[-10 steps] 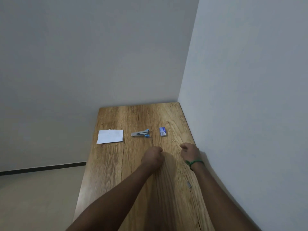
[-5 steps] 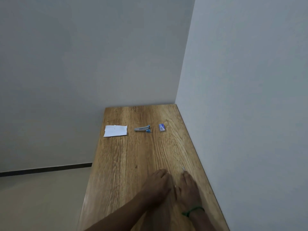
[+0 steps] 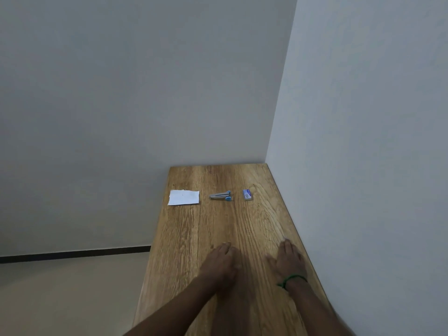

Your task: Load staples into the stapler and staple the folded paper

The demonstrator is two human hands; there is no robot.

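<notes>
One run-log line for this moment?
left hand flat on table | right hand flat on table | stapler, staple box, paper untouched

A bare room corner used as a plain desk

A wooden table [image 3: 261, 224] sits pushed into the corner of two blank pale walls [image 3: 145, 93], above a beige floor [image 3: 60, 299] with a dark skirting strip [image 3: 72, 254]. Toward its far edge lie paper [image 3: 184, 197], a stapler [image 3: 220, 196] and a staple box [image 3: 247, 194].
</notes>
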